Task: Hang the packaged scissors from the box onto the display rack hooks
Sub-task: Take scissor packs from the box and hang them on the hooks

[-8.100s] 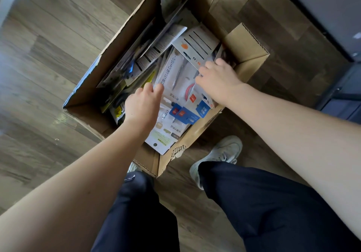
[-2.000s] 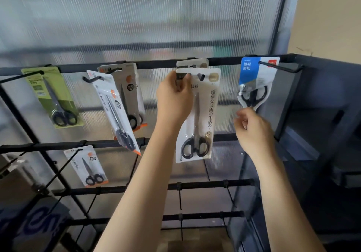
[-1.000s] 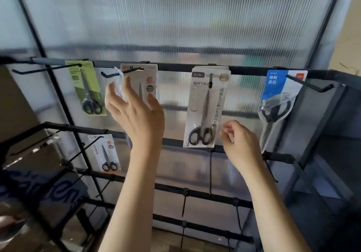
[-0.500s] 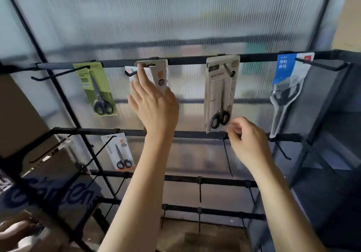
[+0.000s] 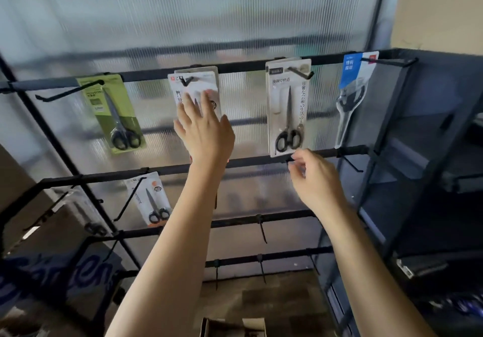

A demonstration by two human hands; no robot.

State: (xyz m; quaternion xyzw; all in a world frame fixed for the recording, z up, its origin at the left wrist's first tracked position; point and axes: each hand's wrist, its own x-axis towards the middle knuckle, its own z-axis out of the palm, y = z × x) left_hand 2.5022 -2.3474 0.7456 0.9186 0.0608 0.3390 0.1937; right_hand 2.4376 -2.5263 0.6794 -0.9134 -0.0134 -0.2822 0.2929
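On the top rail of a black metal display rack [image 5: 243,66], packaged scissors hang from wire hooks as a person settles two of them into place. The left hand [image 5: 206,130] lies with straight, spread fingers [image 5: 192,107] flat against a white card pack of scissors [image 5: 194,86] hanging on the second hook from the rack's left end, while the right hand [image 5: 317,180] pinches with curled fingers at the lower edge of a tall white card pack of black-handled scissors [image 5: 287,109] one hook to the right. A green card pack [image 5: 115,112] hangs near the left end, a blue-and-clear pack [image 5: 351,101] near the right end, and a small white pack [image 5: 151,201] on the rail below. The brown cardboard box [image 5: 232,327] sits on the floor at the rack's foot. Done well, this step probably means stilling each card's swing, pushing it back along its hook and leaving the face square to the front before letting go.
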